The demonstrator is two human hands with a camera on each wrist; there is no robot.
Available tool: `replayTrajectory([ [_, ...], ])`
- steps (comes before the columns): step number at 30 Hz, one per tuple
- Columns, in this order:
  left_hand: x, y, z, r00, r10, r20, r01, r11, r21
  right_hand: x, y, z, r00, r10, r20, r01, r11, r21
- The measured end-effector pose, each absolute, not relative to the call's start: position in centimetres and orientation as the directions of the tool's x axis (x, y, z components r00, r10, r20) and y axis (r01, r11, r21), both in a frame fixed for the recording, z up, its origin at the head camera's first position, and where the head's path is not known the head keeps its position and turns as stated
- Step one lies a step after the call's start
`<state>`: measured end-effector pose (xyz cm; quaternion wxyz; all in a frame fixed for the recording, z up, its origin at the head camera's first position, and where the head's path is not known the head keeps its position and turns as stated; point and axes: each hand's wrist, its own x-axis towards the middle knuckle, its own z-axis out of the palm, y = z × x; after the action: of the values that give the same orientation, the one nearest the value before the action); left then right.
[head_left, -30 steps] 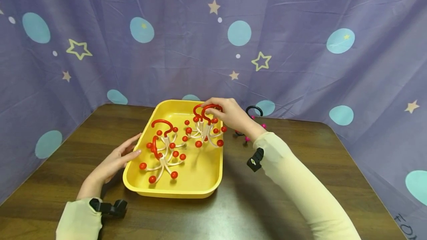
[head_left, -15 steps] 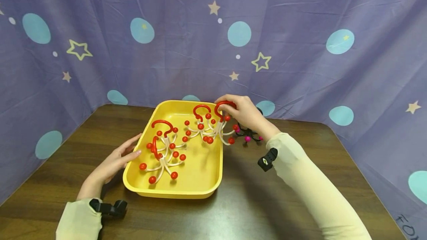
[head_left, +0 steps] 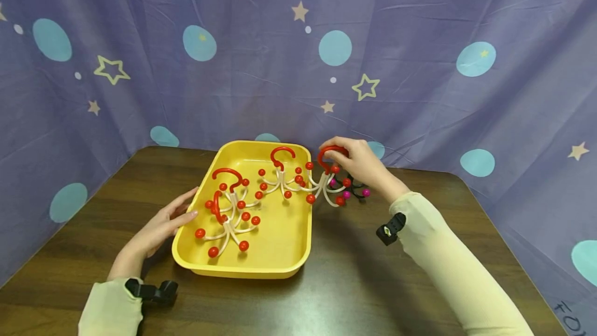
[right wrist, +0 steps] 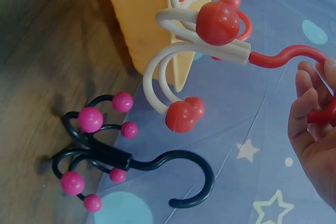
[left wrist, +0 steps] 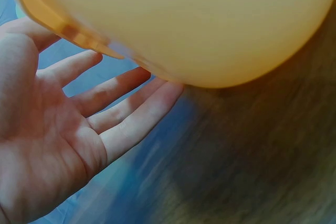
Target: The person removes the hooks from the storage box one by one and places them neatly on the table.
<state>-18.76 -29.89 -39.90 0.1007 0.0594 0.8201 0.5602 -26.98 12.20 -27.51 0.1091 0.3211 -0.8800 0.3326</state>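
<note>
My right hand (head_left: 364, 164) grips the red hook of a claw-shaped hanger (head_left: 324, 183) with white curved arms and red ball tips. It hangs upright beyond the right rim of the yellow tray (head_left: 277, 242), some balls overlapping that rim in the head view. My left hand (head_left: 160, 226) lies along the tray's left side, thumb at the rim; the left wrist view shows its fingers (left wrist: 134, 121) nearly straight against the outside. Inside the tray are a red-and-white hanger (head_left: 282, 176) at the back right and two more overlapping at the left, one (head_left: 227, 227) nearer me.
A black hanger (right wrist: 118, 158) with pink balls stands on the wooden table (head_left: 401, 253) right of the tray, partly hidden behind my right hand in the head view. A purple patterned curtain (head_left: 261, 66) hangs behind the table and along its sides.
My right hand has carried the red-and-white hanger rightward, from over the tray's back right to outside its right rim. My left hand and the tray have stayed put.
</note>
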Motion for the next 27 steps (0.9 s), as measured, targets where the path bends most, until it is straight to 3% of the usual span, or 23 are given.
replayTrajectory([
  [10, -18.8, -29.9, -39.9, -0.972, 0.211, -0.106, -0.022, 0.365, 0.931, -26.6, 13.9, -28.4, -0.8, -0.451, 0.395, -0.6, 0.577, -0.555],
  [27, -18.9, -29.9, -40.0, -0.972, 0.214, -0.101, -0.015, 0.367, 0.93, -26.0, 16.4, -29.5, -0.818, -0.439, 0.37, -0.575, 0.64, -0.51],
])
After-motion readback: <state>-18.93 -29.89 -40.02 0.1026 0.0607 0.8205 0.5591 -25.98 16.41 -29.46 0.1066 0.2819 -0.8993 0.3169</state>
